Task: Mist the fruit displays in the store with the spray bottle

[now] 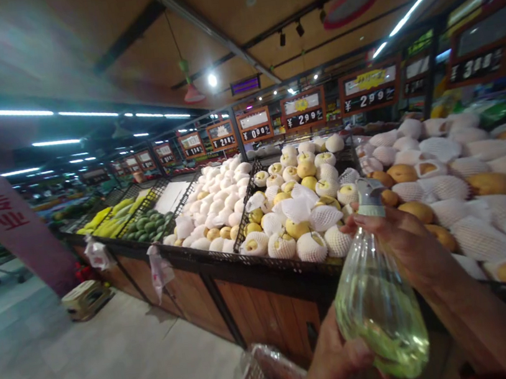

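Observation:
A clear, round-bellied bottle (380, 309) with pale yellow-green liquid leans slightly in front of me. It has a narrow ribbed neck and a pale cap with a clear top. The fingers of my right hand (409, 243) close around the neck just below the cap. Lower down, my left hand (336, 360) grips the bottle's side near the base, its thumb across the front. Behind the bottle, yellow pears (296, 227), many in white foam nets, fill a sloped black crate.
More foam-netted fruit (482, 182) is heaped at right. White-wrapped fruit (221, 197), green fruit (149, 225) and yellow produce (95, 220) line the wooden stand (264, 304) leftward. A lined basket (264, 370) sits below my hands. A box (86, 299) stands on the floor near a pillar (6, 211).

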Available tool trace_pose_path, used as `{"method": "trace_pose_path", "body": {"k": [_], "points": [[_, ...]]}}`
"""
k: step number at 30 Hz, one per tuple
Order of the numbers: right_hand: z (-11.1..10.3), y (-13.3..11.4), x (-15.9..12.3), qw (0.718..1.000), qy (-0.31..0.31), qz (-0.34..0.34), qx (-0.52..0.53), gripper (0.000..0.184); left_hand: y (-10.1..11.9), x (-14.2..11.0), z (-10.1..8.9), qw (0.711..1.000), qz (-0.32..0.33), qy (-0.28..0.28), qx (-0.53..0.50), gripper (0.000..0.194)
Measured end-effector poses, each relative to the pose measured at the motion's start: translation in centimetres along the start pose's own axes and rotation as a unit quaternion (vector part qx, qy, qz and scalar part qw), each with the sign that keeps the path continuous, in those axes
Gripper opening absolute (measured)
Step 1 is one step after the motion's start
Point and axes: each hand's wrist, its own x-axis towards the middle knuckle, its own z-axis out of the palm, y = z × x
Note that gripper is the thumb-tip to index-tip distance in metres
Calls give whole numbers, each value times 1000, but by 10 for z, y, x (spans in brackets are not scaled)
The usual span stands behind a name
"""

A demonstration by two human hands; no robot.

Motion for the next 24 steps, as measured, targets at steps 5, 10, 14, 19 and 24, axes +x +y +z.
{"method": "trace_pose_path", "body": {"k": [5, 10, 14, 19, 24], "points": [[33, -2, -15, 1000, -5, -10, -14, 21, 19, -25, -12, 1000, 14, 7, 13, 86], [81, 11, -42, 1000, 3, 0, -10, 28, 49, -68, -36, 1000, 6, -6, 22, 89], [136, 26, -74, 1000, 6, 7, -17, 30, 88, -123, -55, 1000, -16, 3, 5, 89], [222, 44, -110, 998, -24, 6, -53, 32, 123, -202, -102, 987, -45, 152, 37, 68], [295, 67, -136, 997, -36, 35, -54, 37, 143, -263, -150, 973, -36, 221, 53, 100]]}}
